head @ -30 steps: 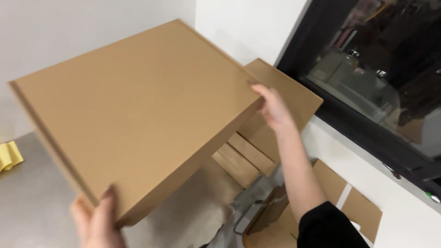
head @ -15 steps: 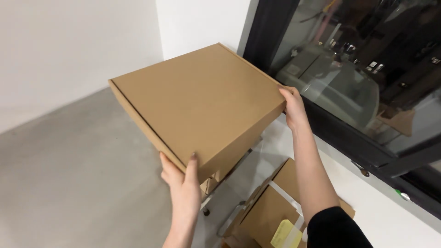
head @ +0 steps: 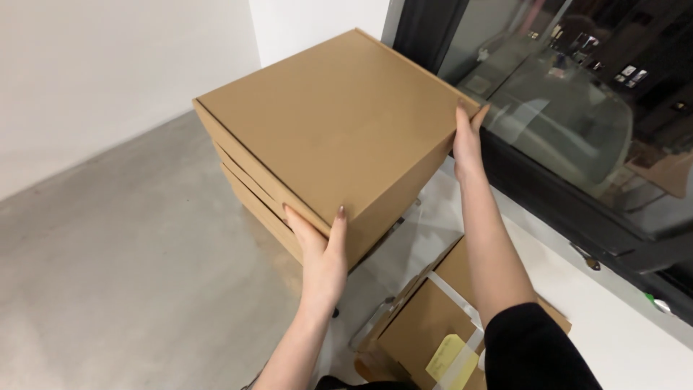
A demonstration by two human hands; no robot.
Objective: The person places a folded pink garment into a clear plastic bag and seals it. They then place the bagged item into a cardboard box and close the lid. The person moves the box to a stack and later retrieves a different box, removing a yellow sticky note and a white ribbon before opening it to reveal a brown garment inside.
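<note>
Both hands gripped a flat cardboard box (head: 339,137), left hand (head: 321,249) at its near corner, right hand (head: 468,141) at the far edge, now lowered from mid-air onto a stack of boxes (head: 253,195) beside the window (head: 577,94).

You've got three flat brown cardboard boxes stacked up there: the top one (head: 339,123) plus two under it (head: 249,191). One more taped brown cardboard carton (head: 426,325) sits on the floor, with one yellow paper slip (head: 447,359) stuck on it. Two hands: left hand (head: 321,253), right hand (head: 467,141).
</note>
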